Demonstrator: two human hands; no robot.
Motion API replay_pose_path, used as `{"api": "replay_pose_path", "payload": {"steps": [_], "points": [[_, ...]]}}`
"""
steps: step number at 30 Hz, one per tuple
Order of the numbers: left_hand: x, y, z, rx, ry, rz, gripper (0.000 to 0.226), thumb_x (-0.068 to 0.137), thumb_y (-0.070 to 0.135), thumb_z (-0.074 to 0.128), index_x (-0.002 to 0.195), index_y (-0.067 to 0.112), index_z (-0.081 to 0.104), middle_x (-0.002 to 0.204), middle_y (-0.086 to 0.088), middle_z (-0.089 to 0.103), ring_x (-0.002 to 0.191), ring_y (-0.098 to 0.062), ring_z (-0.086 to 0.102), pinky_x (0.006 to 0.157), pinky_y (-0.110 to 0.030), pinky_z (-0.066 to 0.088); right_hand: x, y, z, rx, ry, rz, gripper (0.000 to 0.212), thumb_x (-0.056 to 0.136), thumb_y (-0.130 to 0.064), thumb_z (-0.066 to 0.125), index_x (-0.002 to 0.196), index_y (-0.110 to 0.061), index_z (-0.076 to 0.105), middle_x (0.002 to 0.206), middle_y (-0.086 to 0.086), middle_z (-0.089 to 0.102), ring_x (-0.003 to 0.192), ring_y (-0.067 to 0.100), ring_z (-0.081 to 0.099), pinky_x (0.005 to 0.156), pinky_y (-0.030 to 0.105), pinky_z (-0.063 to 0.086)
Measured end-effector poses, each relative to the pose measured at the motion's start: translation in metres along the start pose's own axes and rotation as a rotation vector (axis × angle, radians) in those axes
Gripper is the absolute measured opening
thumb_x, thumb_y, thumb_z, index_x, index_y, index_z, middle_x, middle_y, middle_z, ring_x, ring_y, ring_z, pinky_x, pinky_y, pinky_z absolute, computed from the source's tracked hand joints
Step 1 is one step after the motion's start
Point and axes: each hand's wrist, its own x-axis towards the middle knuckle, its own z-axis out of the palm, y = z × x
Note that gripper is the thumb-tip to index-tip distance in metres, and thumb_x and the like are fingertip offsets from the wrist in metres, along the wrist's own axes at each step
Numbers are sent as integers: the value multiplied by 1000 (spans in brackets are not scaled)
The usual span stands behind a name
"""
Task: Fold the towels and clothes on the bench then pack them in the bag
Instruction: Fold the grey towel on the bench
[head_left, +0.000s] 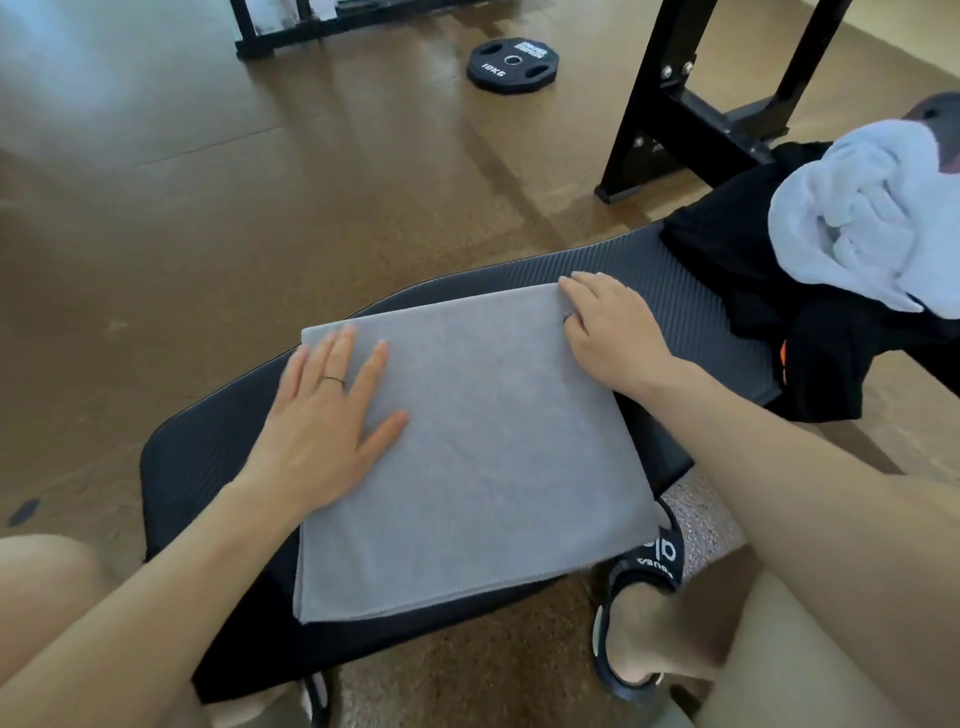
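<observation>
**Setting: a gym floor**

Padded black bench (623, 275) with ribbed upholstery. Black steel rack frame (670, 104) bolted together, standing just beyond it. Loose black weight plate (511, 65) marked 10KG lying flat on the brown rubber-like floor (260, 208). A second black equipment base (291, 36) sits at the far edge.

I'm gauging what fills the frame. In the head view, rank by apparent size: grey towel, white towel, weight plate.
1. grey towel, nearest the camera, which exaggerates it
2. white towel, bunched and cut by the frame edge
3. weight plate, far off on the floor
</observation>
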Motion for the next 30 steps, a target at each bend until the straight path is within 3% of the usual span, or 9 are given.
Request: {"api": "replay_pose_path", "payload": {"steps": [3,6,8,11,17,20,25,30], "points": [[-36,52,-4,-78,94,298,82,94,70,34,155,15,37,159,-16,34,144,-35,33,120,-45,19,3,-1,-11,142,-7,21,57,100,-15,43,156,-15,32,160,3,36,149,22,27,123,41,21],[-68,101,6,-42,159,467,62,94,60,49,129,10,60,135,-13,57,123,-33,53,106,-42,36,3,-4,-16,167,-70,20,64,97,-11,48,158,-19,28,161,2,35,151,24,25,124,44,20],[-79,116,11,4,201,498,41,94,52,53,108,13,58,115,-9,60,105,-30,59,92,-40,45,-1,-5,-19,227,-62,43,65,94,-9,53,155,-19,34,157,3,41,146,25,33,120,46,28],[-90,119,11,93,202,542,36,92,51,54,100,16,53,106,-6,59,96,-27,58,84,-39,48,-6,-4,-25,288,-51,78,65,89,-4,58,151,-16,41,146,7,47,136,28,43,113,45,39],[-106,119,9,157,223,603,15,96,27,63,96,18,51,97,-2,56,83,-24,56,72,-36,49,-24,-6,-29,334,-115,88,76,88,0,57,157,-17,30,157,7,36,146,28,31,118,45,32],[-111,114,7,160,227,625,27,84,16,74,97,18,51,95,-2,56,79,-22,52,69,-33,45,-30,-7,-30,375,-135,91,81,87,5,54,159,-20,26,161,4,32,149,27,27,118,44,31],[-116,123,7,194,191,582,26,83,15,74,97,17,52,93,-3,57,76,-24,55,67,-34,49,-39,-7,-30,436,-118,106,83,85,5,56,158,-20,26,161,4,33,149,28,28,117,44,33],[-107,178,-3,148,69,546,56,63,10,83,107,15,49,102,-7,58,82,-25,57,67,-34,47,-43,-4,-28,473,-70,133,77,84,4,60,153,-19,36,151,7,42,140,29,39,112,48,41]]}}
